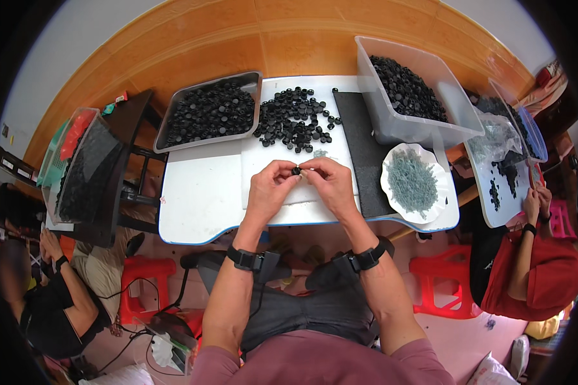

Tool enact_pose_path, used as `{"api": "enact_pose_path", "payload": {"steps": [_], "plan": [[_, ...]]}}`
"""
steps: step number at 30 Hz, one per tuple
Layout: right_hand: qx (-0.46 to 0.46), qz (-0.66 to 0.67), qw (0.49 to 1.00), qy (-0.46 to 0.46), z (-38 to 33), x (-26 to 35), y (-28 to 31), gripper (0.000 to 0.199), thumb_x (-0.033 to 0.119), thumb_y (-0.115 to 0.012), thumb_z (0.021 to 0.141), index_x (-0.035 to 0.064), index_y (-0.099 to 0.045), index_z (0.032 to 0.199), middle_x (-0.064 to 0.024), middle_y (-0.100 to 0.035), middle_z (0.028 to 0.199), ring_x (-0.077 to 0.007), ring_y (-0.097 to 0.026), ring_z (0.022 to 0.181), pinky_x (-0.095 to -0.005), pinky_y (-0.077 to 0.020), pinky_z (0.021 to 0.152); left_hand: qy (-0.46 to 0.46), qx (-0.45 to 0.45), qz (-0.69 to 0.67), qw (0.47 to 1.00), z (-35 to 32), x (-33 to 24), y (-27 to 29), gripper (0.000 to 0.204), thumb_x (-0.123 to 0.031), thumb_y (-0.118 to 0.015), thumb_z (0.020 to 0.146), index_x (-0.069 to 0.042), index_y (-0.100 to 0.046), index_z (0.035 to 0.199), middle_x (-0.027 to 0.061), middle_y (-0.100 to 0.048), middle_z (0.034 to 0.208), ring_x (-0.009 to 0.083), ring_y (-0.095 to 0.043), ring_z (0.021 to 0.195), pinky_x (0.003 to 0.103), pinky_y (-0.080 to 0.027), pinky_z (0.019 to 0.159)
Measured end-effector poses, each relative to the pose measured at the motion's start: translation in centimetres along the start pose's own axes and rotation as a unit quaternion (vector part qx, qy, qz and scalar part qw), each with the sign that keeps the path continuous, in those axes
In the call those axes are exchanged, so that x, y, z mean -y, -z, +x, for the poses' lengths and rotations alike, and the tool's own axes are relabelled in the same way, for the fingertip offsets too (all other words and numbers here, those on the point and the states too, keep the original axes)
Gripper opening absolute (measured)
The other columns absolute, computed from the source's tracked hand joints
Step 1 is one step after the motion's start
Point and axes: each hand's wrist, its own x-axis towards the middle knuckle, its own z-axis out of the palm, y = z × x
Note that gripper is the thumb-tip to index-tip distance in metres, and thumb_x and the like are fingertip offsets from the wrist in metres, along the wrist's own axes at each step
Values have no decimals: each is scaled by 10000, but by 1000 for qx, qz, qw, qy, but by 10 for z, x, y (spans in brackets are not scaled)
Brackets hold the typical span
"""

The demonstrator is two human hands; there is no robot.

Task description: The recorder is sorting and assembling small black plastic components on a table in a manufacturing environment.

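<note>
Over the front middle of the white table, my two hands meet fingertip to fingertip. A small round black cap (296, 171) is pinched in the fingers of my left hand (268, 189). My right hand (332, 186) is closed in a pinch right against the cap; what its fingertips hold is too small to make out. Just beyond the hands lies a loose pile of black caps (295, 122), with a few small greyish-green pieces (321, 154) at its near side. To the right, a white scalloped plate (386, 183) carries a heap of such translucent pieces (412, 181).
A metal tray (258, 106) full of black caps stands at the back left. A clear plastic bin (424, 127) of black parts sits back right, partly over a dark mat (356, 141). People work at both sides; red stools (446, 279) stand below the table.
</note>
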Motion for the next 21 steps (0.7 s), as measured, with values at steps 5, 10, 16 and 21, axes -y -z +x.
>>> {"api": "enact_pose_path", "payload": {"steps": [5,10,16,21], "plan": [[-6,-5,1000,-1,0,3,-1,145,8,-733,880,16,-788,1014,-51,-703,845,-91,-601,703,-244,-469,620,3,4,-14,1000,0,1,1,242,-79,-784,881,-12,-736,1108,64,-764,910,110,-697,807,260,-559,748],[1,-9,1000,-15,0,5,-1,137,43,-749,875,22,-792,1004,-51,-705,848,-93,-610,711,-249,-478,627,6,8,-26,1000,1,5,1,255,-75,-793,870,-10,-737,1110,63,-768,913,106,-702,813,253,-557,754],[6,-21,1000,7,1,7,1,134,39,-740,873,29,-794,994,-66,-723,867,-109,-639,717,-252,-499,635,18,12,-46,999,1,2,0,259,-68,-794,877,-3,-731,1120,65,-775,931,101,-705,831,251,-557,770],[-1,-18,1000,13,1,5,0,136,34,-738,869,29,-793,993,-67,-733,880,-118,-655,723,-256,-508,642,28,18,-40,999,1,-1,2,258,-59,-795,876,5,-729,1117,70,-776,938,101,-706,831,251,-561,781]]}}
